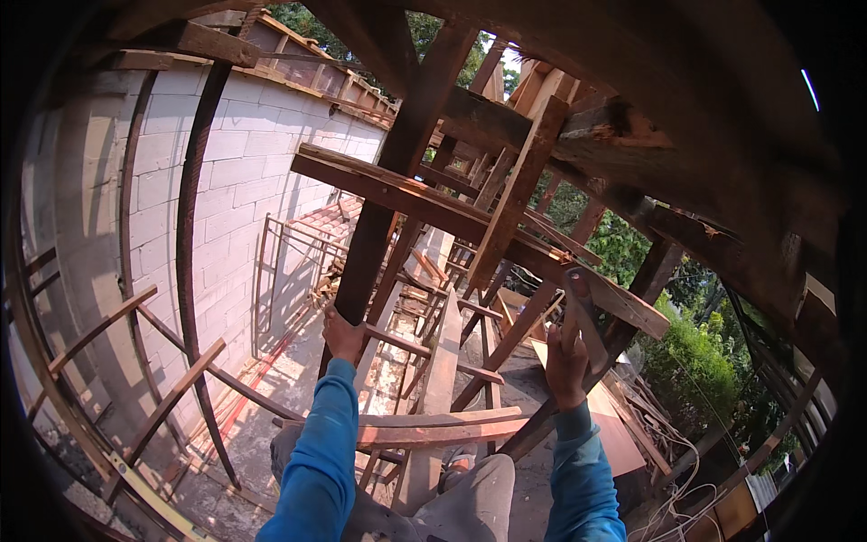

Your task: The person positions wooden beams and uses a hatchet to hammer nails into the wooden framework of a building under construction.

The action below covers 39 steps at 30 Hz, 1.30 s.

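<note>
My left hand (344, 333) is wrapped around a dark upright timber post (369, 261). Raised on the right, my right hand (566, 362) grips a flat-bladed hand tool (588, 318); its exact kind is unclear. Just above the tool runs a horizontal wooden beam (433, 206), which crosses the post. A shorter timber (518, 193) stands slantwise against that beam. Some splintered wood (561, 255) shows on the beam's top edge near the tool. Below my hands, a long plank (443, 352) stretches away from me, with two curved timbers (440, 433) lying across it.
On the left rises a white block wall (223, 149), with metal scaffolding (271, 271) beside it. A wooden rail frame (176, 386) stands nearer on that side. Large dark roof timbers (677, 156) hang overhead at right. Scrap boards (637, 420) and loose cable (677, 488) lie lower right.
</note>
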Each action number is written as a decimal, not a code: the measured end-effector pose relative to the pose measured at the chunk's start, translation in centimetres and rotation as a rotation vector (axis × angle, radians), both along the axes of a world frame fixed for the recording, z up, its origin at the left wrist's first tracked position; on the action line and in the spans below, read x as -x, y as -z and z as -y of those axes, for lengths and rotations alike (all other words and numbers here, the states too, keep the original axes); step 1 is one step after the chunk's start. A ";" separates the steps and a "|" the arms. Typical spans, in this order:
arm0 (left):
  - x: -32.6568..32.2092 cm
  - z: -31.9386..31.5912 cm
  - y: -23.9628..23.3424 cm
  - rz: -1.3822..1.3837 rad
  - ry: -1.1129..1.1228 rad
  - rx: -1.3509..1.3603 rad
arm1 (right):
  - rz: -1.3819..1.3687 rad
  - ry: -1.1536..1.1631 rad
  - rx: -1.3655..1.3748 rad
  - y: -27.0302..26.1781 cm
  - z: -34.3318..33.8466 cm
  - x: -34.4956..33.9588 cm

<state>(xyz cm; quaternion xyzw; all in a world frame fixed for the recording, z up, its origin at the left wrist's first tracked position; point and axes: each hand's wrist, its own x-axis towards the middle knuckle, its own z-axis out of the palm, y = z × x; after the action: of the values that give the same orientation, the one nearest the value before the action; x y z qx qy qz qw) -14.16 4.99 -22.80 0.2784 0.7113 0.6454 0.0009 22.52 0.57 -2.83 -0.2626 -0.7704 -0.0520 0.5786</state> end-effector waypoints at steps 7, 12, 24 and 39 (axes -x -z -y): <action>-0.5 -1.3 0.6 -0.061 -0.010 -0.029 | -0.128 -0.190 -0.115 -0.1 -1.2 1.9; -0.2 -1.0 0.8 -0.039 -0.025 0.018 | 0.109 0.180 0.205 -1.1 -0.5 0.6; 0.1 -2.2 0.1 -0.079 -0.061 0.006 | 0.268 0.219 0.238 0.4 -3.3 -0.3; 0.0 -1.2 0.2 -0.026 -0.070 0.057 | 0.082 0.143 0.182 2.1 -1.5 -1.3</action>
<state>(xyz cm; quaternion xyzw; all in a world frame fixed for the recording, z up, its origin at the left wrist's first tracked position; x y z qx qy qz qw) -14.13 6.21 -22.99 0.2614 0.7386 0.6210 -0.0230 23.85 2.05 -4.98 -0.3660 -0.7743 -0.0339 0.5152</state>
